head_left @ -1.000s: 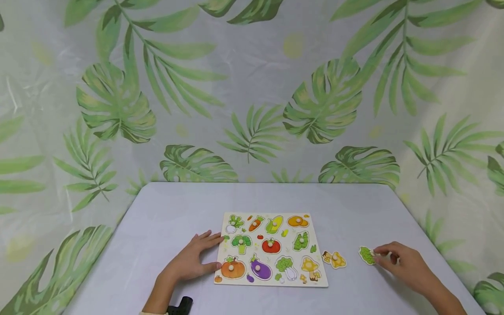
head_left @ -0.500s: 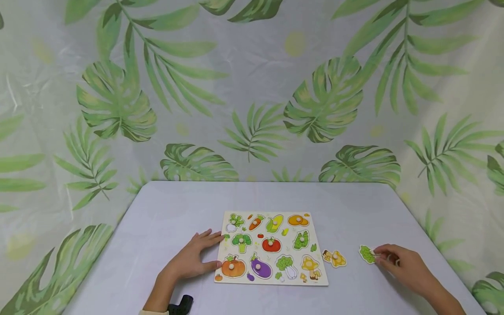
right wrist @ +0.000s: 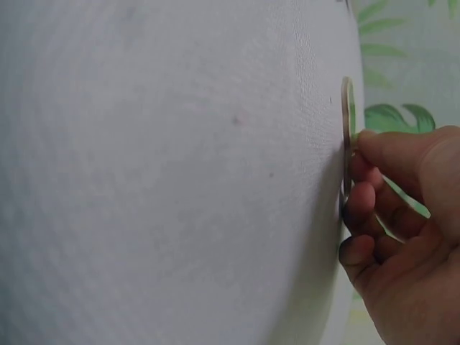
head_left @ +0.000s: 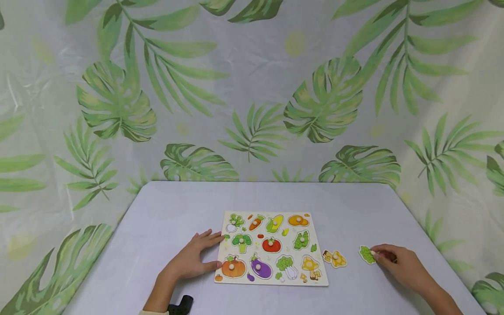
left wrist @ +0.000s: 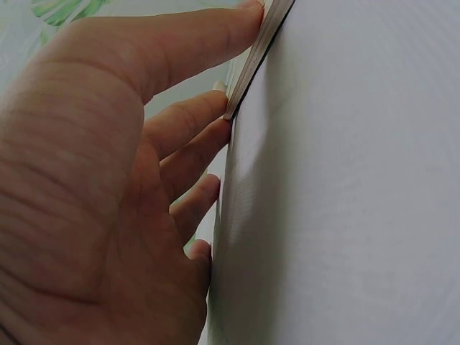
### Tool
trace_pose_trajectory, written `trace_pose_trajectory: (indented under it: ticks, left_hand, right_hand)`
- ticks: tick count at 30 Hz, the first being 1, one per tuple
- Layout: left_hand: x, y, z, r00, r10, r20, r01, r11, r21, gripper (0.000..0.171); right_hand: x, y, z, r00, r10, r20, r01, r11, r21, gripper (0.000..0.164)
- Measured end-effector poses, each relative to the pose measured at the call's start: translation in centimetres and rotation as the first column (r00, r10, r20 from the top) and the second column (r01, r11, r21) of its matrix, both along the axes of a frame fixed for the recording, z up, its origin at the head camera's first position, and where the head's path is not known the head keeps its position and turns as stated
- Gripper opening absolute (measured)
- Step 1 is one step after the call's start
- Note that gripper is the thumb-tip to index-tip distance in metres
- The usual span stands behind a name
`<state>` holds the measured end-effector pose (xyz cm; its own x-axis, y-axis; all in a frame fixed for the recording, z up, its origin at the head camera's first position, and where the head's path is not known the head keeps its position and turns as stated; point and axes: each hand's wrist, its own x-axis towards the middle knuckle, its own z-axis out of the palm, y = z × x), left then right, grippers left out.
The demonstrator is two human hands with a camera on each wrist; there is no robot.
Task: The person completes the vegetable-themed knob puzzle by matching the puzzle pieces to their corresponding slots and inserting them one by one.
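My right hand (head_left: 405, 267) pinches the knob of a green leafy vegetable puzzle piece (head_left: 366, 254) low at the table's right side. In the right wrist view the thin piece (right wrist: 346, 108) stands edge-on at the thumb tip, close to the table surface. With fingers spread, my left hand (head_left: 193, 258) touches the left edge of a wooden vegetable puzzle board (head_left: 275, 283); its thumb and fingertips meet the board's edge (left wrist: 260, 54) in the left wrist view. Knobbed pieces sit in most of the board's shapes. The bok choy picture (head_left: 287, 267) and mushroom picture (head_left: 310, 264) show no knob.
A yellow mushroom puzzle piece (head_left: 336, 259) lies just off the board's right edge, between board and right hand. White cloth covers the table (head_left: 189, 199). A black device (head_left: 183, 305) is by the left wrist. A leaf-patterned curtain (head_left: 252, 87) surrounds the table.
The fingers of my right hand have shifted slightly on the piece, and its pale knob now shows at the fingertips. The piece, the board and my left hand have stayed in place.
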<state>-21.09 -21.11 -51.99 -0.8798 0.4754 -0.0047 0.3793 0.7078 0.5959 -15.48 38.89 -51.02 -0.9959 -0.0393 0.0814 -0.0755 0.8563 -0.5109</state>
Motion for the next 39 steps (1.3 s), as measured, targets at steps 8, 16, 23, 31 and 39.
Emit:
trace_pose_trajectory:
  ticks: [8, 16, 23, 31, 39]
  left_hand:
    - [0.0, 0.0, -0.1, 1.000, 0.000, -0.002, 0.000, 1.000, -0.001, 0.075]
    - [0.0, 0.0, 0.0, 1.000, 0.004, -0.006, -0.004, 1.000, 0.001, 0.074]
    - [0.1, 0.1, 0.0, 1.000, 0.009, -0.005, -0.009, 1.000, 0.001, 0.074]
    - [0.1, 0.1, 0.0, 1.000, 0.007, -0.003, -0.007, 1.000, 0.002, 0.073]
    - [0.0, 0.0, 0.0, 1.000, -0.005, -0.004, 0.005, 1.000, 0.015, 0.073]
  right_hand:
    - [-0.1, -0.3, -0.3, 0.994, -0.006, -0.111, 0.008, 1.000, 0.014, 0.012]
    - [0.2, -0.9, -0.1, 0.981, 0.011, -0.194, -0.006, 1.000, 0.022, 0.012]
    - [0.1, -1.2, 0.3, 0.968, 0.034, -0.248, -0.033, 0.999, 0.010, 0.013]
    - [-0.3, -2.0, 1.1, 0.953, 0.057, -0.297, -0.050, 0.998, 0.033, 0.012]
    - [-0.2, -3.5, 2.0, 0.938, 0.083, -0.336, -0.071, 0.996, 0.048, 0.011]
